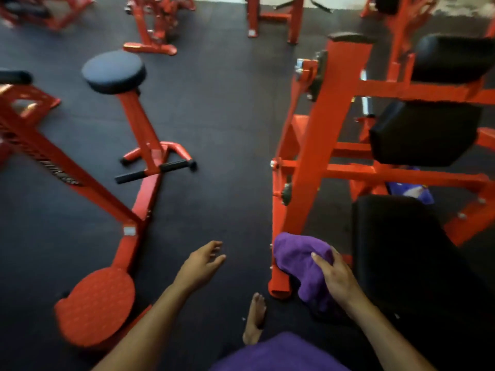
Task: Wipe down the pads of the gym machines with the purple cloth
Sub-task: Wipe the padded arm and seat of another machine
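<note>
Purple fabric (278,354) fills the bottom edge of the view, and a bare foot (255,317) stands just above it on the dark rubber floor (227,129). Both forearms reach forward. The left hand (199,265) hovers over the floor with its fingers loosely spread, its grip released and holding nothing. The right hand (338,278) has its grip grasping the bunched purple cloth (300,266), thumb lying across the top, fingers hidden underneath. The cloth hangs beside the lower end of the red steel upright (308,156) of the machine on the right, just left of the large black padded seat (401,250); whether it touches the pad cannot be told. Farther up that frame sit a black angular pad (423,132) and, beyond it, a rounded black pad (455,57). Left of the open floor stands a red machine with a round red footplate (96,306), black handle bars (155,171) and a round black cushioned stool top (113,72). More red frames (158,22) stand blurred at the far end.
</note>
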The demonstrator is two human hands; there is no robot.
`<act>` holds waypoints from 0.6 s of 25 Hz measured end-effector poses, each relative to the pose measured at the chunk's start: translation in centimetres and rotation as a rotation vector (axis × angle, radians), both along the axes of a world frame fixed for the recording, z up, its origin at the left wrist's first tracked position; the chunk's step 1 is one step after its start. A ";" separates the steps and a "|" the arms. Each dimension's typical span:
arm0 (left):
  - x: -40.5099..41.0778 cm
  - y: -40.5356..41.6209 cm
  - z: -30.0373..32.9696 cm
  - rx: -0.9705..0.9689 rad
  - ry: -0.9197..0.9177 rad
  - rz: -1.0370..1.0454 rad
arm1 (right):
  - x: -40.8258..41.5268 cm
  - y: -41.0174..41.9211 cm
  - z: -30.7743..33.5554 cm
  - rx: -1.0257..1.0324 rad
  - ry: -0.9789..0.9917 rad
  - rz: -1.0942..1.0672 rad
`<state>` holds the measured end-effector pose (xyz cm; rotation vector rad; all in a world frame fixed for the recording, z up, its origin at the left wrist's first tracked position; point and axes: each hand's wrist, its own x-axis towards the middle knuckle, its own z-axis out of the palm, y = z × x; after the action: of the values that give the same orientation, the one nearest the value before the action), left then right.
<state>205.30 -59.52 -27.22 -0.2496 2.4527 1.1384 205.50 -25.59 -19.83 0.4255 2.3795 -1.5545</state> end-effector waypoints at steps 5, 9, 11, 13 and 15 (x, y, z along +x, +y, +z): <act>-1.5 -7.7 2.7 -0.095 -0.029 0.184 | -9.3 -7.4 -1.0 -0.032 -0.057 0.193; -2.1 -11.3 3.5 -0.115 -0.028 0.405 | -15.3 -11.6 -1.2 -0.067 -0.053 0.331; -3.0 -11.9 3.3 -0.118 -0.025 0.464 | -18.0 -13.4 -1.7 -0.065 -0.035 0.392; -5.0 -12.3 2.7 -0.098 -0.034 0.495 | -21.4 -15.0 -1.5 -0.057 -0.022 0.461; -7.7 -13.3 1.5 -0.067 -0.059 0.511 | -25.0 -16.3 -2.4 -0.011 0.020 0.543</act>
<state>197.57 -72.80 -25.71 -0.9589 2.4433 1.2181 180.47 -41.86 -22.22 -0.2295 2.2377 -1.3141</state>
